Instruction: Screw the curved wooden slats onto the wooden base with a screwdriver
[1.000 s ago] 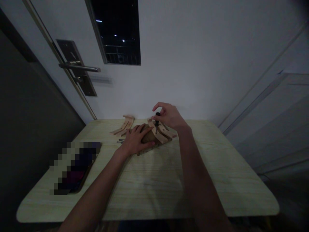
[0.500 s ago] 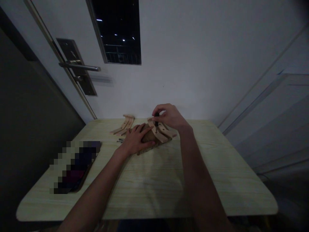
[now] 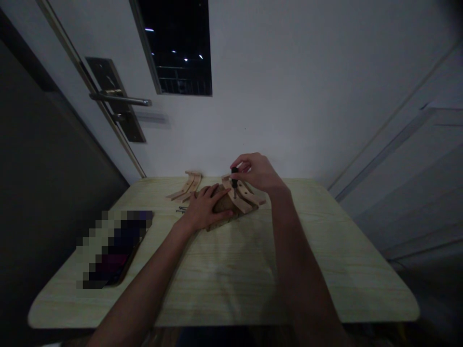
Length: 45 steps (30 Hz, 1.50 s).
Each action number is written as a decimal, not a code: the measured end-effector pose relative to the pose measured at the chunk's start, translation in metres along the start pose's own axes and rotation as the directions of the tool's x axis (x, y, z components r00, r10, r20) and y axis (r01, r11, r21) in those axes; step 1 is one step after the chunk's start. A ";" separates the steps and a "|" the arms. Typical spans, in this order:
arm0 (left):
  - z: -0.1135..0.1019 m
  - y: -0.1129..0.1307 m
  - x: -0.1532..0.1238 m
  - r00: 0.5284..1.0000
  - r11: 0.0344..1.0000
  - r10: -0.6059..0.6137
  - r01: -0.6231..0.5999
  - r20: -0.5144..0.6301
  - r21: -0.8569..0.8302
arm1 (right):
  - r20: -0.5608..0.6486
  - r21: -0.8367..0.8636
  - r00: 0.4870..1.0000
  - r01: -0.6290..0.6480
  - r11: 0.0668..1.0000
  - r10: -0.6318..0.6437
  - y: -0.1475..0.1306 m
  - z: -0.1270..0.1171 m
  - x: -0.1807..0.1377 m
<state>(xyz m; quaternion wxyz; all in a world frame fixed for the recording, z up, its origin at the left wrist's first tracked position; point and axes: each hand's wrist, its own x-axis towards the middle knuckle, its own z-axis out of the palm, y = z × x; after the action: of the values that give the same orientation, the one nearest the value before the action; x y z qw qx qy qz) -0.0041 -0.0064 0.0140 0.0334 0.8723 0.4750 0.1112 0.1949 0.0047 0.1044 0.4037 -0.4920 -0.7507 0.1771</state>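
Observation:
My right hand (image 3: 255, 171) pinches the black handle of a screwdriver (image 3: 234, 178), which stands upright. Its tip meets a curved pale wooden piece (image 3: 243, 206) fixed or resting on a brown board (image 3: 221, 205). A second curved wooden piece (image 3: 253, 196) lies alongside the first on the board's right end. Fingers spread, my left hand (image 3: 202, 207) presses flat on the board's left part and hides much of it. Behind that hand, on the table, lie more curved wooden pieces (image 3: 188, 187). Several screws (image 3: 182, 209) sit just left of my left hand.
A phone (image 3: 119, 250), partly pixelated, lies on the left of the pale wood-grain table (image 3: 231, 289). The table's far edge meets a white door (image 3: 289, 96) with a metal handle (image 3: 121, 100) and a dark window (image 3: 177, 48).
The fingers of my right hand have shifted slightly around the screwdriver handle, showing more of its top. My left hand and the board stay in place.

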 end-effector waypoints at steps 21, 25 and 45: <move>0.001 -0.001 0.000 1.000 1.000 0.019 -0.019 -0.013 0.000 | 0.051 -0.016 0.996 0.079 0.997 -0.078 -0.005 0.009 0.004; 0.001 -0.001 0.000 1.000 1.000 0.019 -0.019 -0.002 0.014 | 0.054 0.036 0.998 0.040 0.999 -0.042 0.003 0.007 0.004; -0.001 0.001 -0.001 1.000 1.000 0.017 -0.017 -0.004 -0.005 | -0.034 -0.106 0.995 -0.092 0.990 0.089 -0.005 0.008 0.000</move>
<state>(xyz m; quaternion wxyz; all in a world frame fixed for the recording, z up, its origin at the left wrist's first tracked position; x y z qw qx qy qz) -0.0044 -0.0075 0.0154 0.0336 0.8760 0.4674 0.1144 0.1858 0.0037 0.1032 0.3789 -0.5493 -0.7301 0.1473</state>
